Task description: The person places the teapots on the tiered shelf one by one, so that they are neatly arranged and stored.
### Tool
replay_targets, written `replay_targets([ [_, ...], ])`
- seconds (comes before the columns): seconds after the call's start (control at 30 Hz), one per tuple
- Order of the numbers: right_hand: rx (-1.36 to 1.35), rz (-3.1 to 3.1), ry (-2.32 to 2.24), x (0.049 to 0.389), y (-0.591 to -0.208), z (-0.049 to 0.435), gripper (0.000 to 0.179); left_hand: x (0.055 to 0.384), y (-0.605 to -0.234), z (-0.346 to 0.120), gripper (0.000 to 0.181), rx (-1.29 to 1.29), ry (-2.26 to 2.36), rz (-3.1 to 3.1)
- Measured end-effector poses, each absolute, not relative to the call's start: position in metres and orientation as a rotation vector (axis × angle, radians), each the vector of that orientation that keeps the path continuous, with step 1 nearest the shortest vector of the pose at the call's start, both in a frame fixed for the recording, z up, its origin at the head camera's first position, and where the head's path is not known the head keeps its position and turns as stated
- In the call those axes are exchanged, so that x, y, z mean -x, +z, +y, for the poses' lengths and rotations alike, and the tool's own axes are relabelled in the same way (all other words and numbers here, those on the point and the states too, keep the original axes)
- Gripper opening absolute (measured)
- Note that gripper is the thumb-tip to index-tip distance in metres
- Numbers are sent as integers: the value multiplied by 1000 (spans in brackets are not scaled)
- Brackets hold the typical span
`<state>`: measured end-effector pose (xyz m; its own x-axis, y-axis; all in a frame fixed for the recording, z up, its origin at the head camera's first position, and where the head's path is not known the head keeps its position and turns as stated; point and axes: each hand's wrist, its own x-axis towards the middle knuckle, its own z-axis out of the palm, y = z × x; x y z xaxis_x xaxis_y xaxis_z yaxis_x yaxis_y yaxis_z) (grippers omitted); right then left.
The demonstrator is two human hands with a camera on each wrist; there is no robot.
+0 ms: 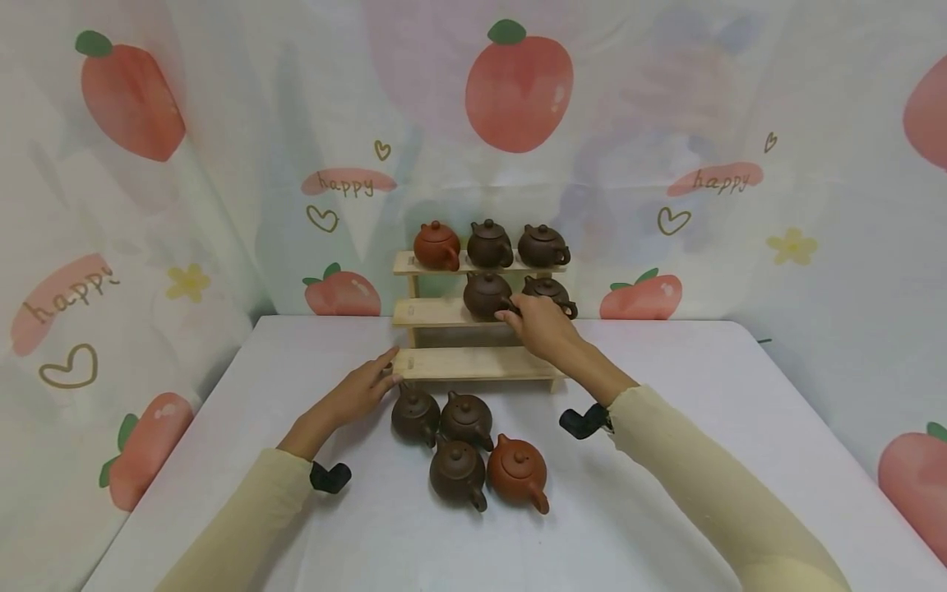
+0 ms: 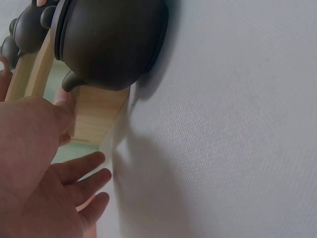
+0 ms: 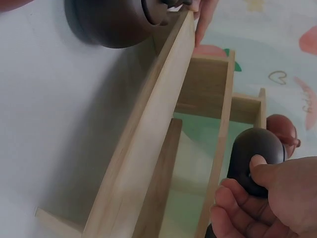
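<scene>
Our right grip (image 1: 547,326) pinches the handle (image 1: 506,305) of a dark teapot (image 1: 485,294) on the middle shelf (image 1: 429,312); our left grip (image 1: 361,392), loose-fingered, touches the rack (image 1: 473,363). Probably stiff, breakable clay: keep to the handle.

The left grip (image 1: 364,388) has parted fingers (image 2: 91,185), while the right grip (image 1: 543,327), farther forward, is curled.

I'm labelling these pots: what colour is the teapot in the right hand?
The teapot is dark brown, best seen in the head view.
</scene>
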<state>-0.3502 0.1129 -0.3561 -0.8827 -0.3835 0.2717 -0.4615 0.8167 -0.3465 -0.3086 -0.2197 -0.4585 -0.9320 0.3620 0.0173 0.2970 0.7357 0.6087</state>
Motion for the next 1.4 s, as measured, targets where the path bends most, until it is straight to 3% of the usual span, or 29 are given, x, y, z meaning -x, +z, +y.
replay_targets([
  [0.57,-589,-2871,631,352,-358,109,30,310,-459,-219,64,-550,972,2834],
  [0.83,-608,-2947,606,338,-359,123,41,310,-459,-220,65,-522,981,2823],
  [1.0,-664,-3092,613,307,-362,139,44,310,-459,-219,65,-525,995,2811],
  [1.4,-587,-3511,589,194,-395,155,61,309,-459,-219,64,-552,982,2847],
])
